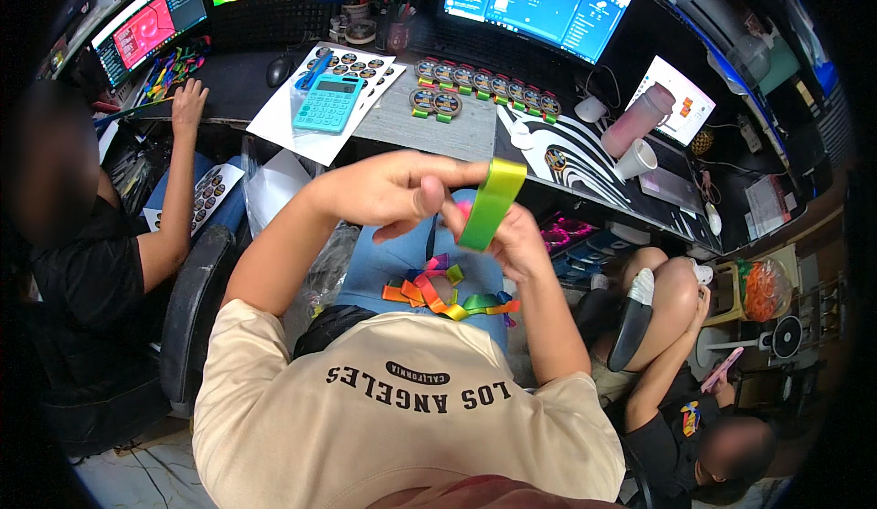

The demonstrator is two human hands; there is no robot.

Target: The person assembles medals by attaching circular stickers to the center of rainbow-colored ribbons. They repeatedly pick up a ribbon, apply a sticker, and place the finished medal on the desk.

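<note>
A yellow-to-green ribbon (pixel 494 204) hangs in a fold in front of me, above my lap. My right hand (pixel 519 246) is closed on it from behind, its fingertips partly hidden by the ribbon. Reaching in from the left, my left hand (pixel 393 187) has its index finger stretched out to touch the ribbon's upper fold, with the thumb apart; motion slightly blurs it. A bit of pink shows between the hands. Across my thighs lies a loose pile of multicoloured ribbon pieces (pixel 429 291).
Ribboned round badges (pixel 489 82) stand in rows on the desk. Nearby are a turquoise calculator (pixel 329 103), a sticker sheet (pixel 376 73), a pink tumbler (pixel 637 121) and a white cup (pixel 637 157). One person sits on my left, a hand (pixel 189 105) near ribbons; another sits at right.
</note>
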